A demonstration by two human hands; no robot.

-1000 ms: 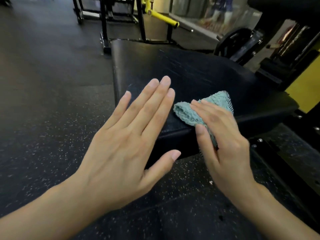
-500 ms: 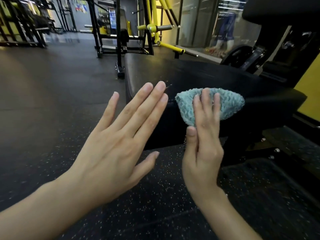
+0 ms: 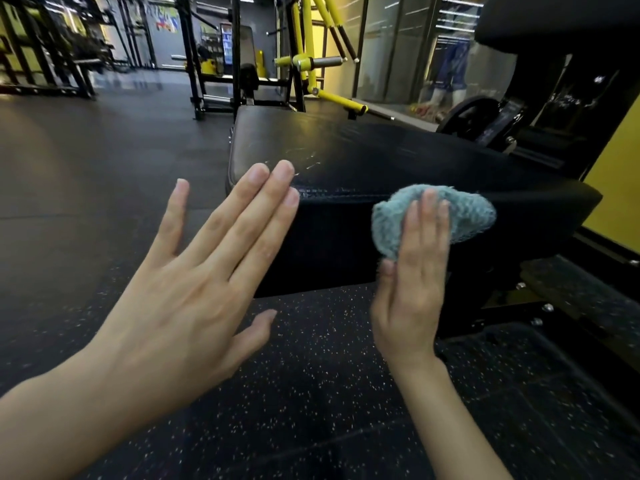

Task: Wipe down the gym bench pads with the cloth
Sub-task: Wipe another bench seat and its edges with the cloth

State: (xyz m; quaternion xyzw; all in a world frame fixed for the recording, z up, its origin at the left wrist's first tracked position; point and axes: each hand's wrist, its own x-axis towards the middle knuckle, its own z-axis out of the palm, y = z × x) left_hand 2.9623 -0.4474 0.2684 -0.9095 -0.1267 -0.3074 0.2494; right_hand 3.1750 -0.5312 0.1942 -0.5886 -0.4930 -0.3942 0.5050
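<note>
A black padded gym bench (image 3: pixel 374 157) runs away from me in the middle of the view. Against its near end face lies a bunched teal cloth (image 3: pixel 464 213), and my right hand (image 3: pixel 415 271) presses it there with straight fingers, thumb alongside. My left hand (image 3: pixel 194 289) hovers flat and spread to the left of the pad's near corner, holding nothing; its fingertips overlap the pad's edge in the view, and I cannot tell if they touch it.
Dark speckled rubber floor (image 3: pixel 294 393) lies below the bench. The bench's metal base (image 3: pixel 540 306) with bolts sits at the right. A yellow and black machine (image 3: pixel 304 64) stands behind the bench. A weight plate (image 3: pixel 467 119) and another black pad (image 3: pixel 561 19) are at the right.
My right hand has slid the cloth from the pad's top front edge down onto its near end face and to the right. The view has tilted up. My left hand stays open.
</note>
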